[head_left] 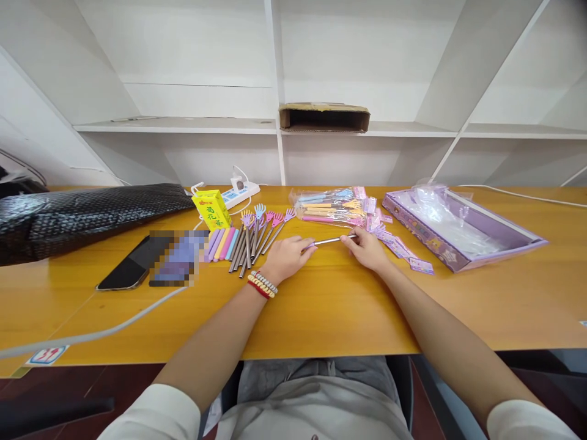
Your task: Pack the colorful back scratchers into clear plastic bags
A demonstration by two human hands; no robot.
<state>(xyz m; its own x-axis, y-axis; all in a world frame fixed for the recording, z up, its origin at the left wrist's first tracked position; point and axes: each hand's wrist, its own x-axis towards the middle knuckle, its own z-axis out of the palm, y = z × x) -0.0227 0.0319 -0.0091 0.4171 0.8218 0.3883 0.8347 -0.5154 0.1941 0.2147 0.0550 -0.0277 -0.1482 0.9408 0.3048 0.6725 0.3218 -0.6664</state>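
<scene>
Between my two hands a back scratcher with a slim silver rod (328, 241) lies level above the table. My left hand (287, 256), wearing beaded bracelets, pinches its left end, where a bit of purple shows. The fingers of my right hand (369, 250) close on the other end; a purple claw head (379, 230) shows just past them. Left of my hands lie several loose back scratchers (257, 241) with dark metal rods and coloured claws. Beside those is a row of pastel handle sleeves (224, 244). Bagged back scratchers (332, 208) lie beyond my hands.
Printed purple cards (403, 249) lie right of my hands, near a purple display box (452, 256) holding clear plastic bags. A yellow tea carton (211, 209), a power strip (241, 194), a phone (132, 266) and a black bubble-wrap bag (96, 214) are on the left.
</scene>
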